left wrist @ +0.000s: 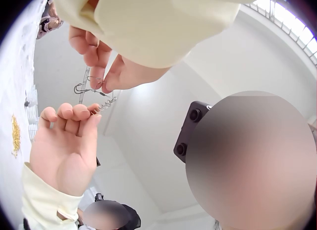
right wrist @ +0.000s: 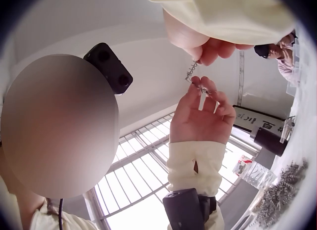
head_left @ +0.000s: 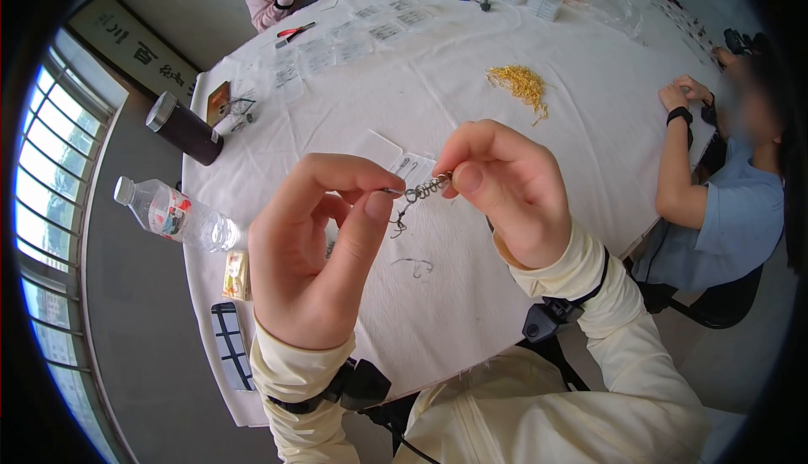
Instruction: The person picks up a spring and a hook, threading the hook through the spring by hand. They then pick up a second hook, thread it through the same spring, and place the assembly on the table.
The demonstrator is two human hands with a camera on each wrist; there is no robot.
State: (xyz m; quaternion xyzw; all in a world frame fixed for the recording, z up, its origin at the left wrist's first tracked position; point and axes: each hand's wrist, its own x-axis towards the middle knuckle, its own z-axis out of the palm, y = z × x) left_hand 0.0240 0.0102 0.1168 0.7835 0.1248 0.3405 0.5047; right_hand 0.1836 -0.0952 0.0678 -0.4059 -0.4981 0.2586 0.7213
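Observation:
Close over the table, my left hand [head_left: 310,253] pinches a thin dark metal piece between thumb and forefinger. My right hand [head_left: 515,199] pinches the far end of a small coiled metal spring [head_left: 431,187], which stretches between both hands. Dark fish hooks [head_left: 398,227] dangle below the spring near my left fingertips. In the left wrist view, a looped dark line [left wrist: 84,90] hangs by the left fingertips. More fish hooks [head_left: 418,267] lie on the white cloth below, and a small clear packet [head_left: 412,166] lies behind the hands.
A water bottle [head_left: 172,211], dark flask [head_left: 187,129] and phone [head_left: 230,342] are at the left. A dark wiry pile [right wrist: 281,196] lies by the bottle. A yellow heap [head_left: 522,85], pliers [head_left: 295,33] and flat packets [head_left: 337,47] lie farther back. A person [head_left: 711,178] sits at right.

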